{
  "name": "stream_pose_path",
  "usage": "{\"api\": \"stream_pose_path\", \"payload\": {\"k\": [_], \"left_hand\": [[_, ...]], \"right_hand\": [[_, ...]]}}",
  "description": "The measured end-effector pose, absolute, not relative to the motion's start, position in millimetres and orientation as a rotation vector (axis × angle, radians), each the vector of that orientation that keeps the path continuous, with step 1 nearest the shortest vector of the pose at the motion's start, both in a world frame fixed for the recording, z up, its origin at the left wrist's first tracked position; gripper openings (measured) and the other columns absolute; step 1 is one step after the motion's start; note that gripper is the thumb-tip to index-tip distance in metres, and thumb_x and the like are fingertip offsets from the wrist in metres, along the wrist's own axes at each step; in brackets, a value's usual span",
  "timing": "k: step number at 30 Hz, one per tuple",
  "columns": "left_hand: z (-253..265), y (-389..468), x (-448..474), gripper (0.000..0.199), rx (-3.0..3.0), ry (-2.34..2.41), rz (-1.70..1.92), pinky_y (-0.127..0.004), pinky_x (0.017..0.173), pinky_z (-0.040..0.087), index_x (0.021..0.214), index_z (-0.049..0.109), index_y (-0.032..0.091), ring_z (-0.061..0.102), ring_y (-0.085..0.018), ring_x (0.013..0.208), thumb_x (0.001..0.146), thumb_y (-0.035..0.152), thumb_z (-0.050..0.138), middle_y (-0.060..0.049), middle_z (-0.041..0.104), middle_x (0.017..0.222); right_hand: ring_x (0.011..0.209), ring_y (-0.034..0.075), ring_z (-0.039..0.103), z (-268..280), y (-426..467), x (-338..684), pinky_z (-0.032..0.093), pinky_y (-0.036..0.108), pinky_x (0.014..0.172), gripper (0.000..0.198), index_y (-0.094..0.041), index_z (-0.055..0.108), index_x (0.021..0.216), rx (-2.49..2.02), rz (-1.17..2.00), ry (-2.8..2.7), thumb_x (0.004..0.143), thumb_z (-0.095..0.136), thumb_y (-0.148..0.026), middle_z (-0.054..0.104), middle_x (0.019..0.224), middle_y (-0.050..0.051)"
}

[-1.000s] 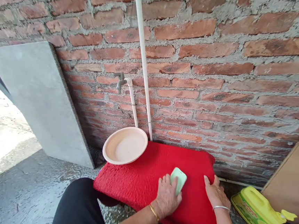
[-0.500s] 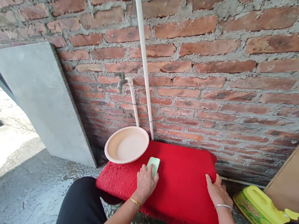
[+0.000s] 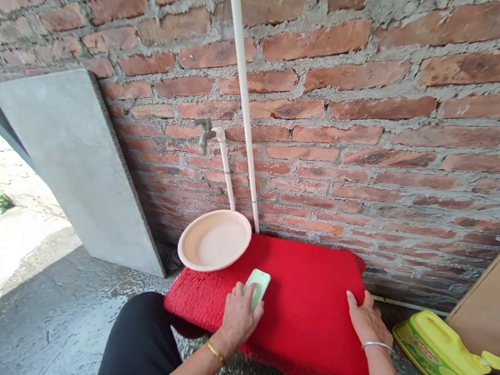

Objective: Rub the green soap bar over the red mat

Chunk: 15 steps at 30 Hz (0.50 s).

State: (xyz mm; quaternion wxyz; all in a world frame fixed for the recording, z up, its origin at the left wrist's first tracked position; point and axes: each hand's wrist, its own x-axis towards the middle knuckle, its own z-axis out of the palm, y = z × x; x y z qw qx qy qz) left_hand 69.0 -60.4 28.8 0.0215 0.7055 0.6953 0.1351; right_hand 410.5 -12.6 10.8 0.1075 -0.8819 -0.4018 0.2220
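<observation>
A red, fleecy cloth (image 3: 304,309) lies spread over a low surface in front of me, its front edge hanging down. My left hand (image 3: 241,315) is closed round a light green scrub brush (image 3: 259,284), pressed flat on the cloth left of its middle; its underside is hidden. At the cloth's right edge, my right hand (image 3: 367,320) grips the fabric, thumb on top and fingers curled over the side. A shallow pale pink basin (image 3: 216,243) sits at the cloth's back left corner, slightly tilted.
Behind stands a brick wall (image 3: 339,113) with white pipes (image 3: 245,88) and a grey tap (image 3: 204,134) above the basin. A grey slab (image 3: 81,167) leans at left. A yellow jug (image 3: 441,344) and a cardboard sheet (image 3: 494,296) are at right. The floor (image 3: 68,311) is wet.
My left hand has drawn the brush slightly toward me over the cloth. My right hand stays at the cloth's edge. The whole view has shifted a little.
</observation>
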Motion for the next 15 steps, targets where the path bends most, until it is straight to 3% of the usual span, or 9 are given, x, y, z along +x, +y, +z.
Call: {"api": "stream_pose_path", "payload": {"k": [5, 9, 11, 15], "left_hand": [[14.6, -70.4, 66.0, 0.039, 2.181, 2.226, 0.410, -0.038, 0.080, 0.045, 0.126, 0.056, 0.023, 0.056, -0.025, 0.092, 0.090, 0.038, 0.051, -0.010, 0.058, 0.106], [-19.5, -112.7, 122.6, 0.062, 2.501, 1.782, 0.406, -0.048, 0.094, 0.041, 0.132, 0.051, 0.031, 0.051, -0.032, 0.111, 0.078, 0.061, 0.059, -0.011, 0.055, 0.122], [-28.0, -125.9, 139.4, 0.068, 2.634, 1.491, 0.358, -0.050, 0.094, 0.042, 0.128, 0.053, 0.036, 0.052, -0.032, 0.107, 0.070, 0.068, 0.063, -0.009, 0.058, 0.118], [-12.3, -113.3, 111.9, 0.056, 2.518, 1.697, 0.476, -0.046, 0.092, 0.044, 0.129, 0.052, 0.035, 0.054, -0.028, 0.101, 0.078, 0.055, 0.063, -0.008, 0.057, 0.114]], "right_hand": [[0.114, 0.036, 0.060, 6.0, -11.6, 412.3, 0.042, 0.050, 0.096, 0.089, -0.018, 0.021, 0.152, -2.587, 0.640, -1.192, 0.084, 0.006, -0.074, 0.054, 0.130, 0.025], [0.112, 0.036, 0.061, 8.6, -12.4, 411.6, 0.042, 0.051, 0.096, 0.090, -0.018, 0.020, 0.152, -2.589, 0.629, -1.207, 0.084, 0.005, -0.074, 0.055, 0.129, 0.025], [0.112, 0.036, 0.061, 11.3, -13.2, 410.4, 0.041, 0.052, 0.097, 0.090, -0.018, 0.021, 0.152, -2.592, 0.627, -1.205, 0.084, 0.006, -0.074, 0.054, 0.130, 0.025], [0.114, 0.036, 0.060, 15.6, -13.9, 408.6, 0.041, 0.051, 0.097, 0.089, -0.019, 0.021, 0.152, -2.605, 0.640, -1.202, 0.084, 0.004, -0.074, 0.054, 0.129, 0.024]]}}
